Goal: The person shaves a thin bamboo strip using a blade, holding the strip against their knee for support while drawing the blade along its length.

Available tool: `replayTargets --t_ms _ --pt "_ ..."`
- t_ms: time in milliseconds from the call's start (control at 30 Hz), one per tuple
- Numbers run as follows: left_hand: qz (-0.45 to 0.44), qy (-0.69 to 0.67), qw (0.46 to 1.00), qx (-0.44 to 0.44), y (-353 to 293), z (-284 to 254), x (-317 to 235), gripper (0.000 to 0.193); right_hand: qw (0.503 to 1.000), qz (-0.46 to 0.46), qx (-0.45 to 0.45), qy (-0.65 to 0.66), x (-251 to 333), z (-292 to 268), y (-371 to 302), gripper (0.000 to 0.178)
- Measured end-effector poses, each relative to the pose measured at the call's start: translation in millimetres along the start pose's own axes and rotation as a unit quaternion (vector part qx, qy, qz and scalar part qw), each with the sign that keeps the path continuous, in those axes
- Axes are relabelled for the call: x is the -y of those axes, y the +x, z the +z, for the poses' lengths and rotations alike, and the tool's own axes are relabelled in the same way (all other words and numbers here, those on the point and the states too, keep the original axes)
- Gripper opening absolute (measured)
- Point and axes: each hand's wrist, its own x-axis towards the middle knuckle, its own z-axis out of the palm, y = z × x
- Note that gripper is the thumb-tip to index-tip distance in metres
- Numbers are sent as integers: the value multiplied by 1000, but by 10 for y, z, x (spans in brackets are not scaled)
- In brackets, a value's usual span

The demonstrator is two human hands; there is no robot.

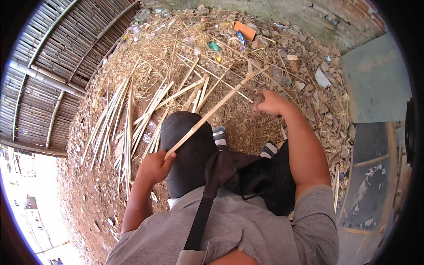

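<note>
My left hand is closed around the near end of a long, pale bamboo stick. The stick slants up to the right across my dark-clad left knee, and its far end lies over the straw. To the right of the stick, my right hand has its fingers curled together around something small and dark, too unclear to name. A thin pale strip on the ground ends close to those fingers. Several split bamboo strips lie in loose bundles left of and beyond my knee.
A slatted bamboo wall rises at the left. Straw, stones and litter cover the ground, with an orange block at the back. Grey-green panels stand at the right, before a brick wall. My striped socks show between my legs.
</note>
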Motion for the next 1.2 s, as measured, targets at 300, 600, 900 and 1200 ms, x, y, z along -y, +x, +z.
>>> replayTargets --t_ms 300,600,900,1200 --pt "-25 12 999 34 -8 -64 -28 58 970 -139 46 -193 627 61 -457 34" --pt "-12 16 1000 1 -5 -7 -12 58 997 -37 -56 -42 62 -7 -22 41" --pt "9 -3 1000 -1 -1 55 129 59 977 -176 78 -91 613 136 -330 30" --pt "7 -10 1000 4 45 24 31 60 994 -82 -72 -26 135 -5 -226 37"
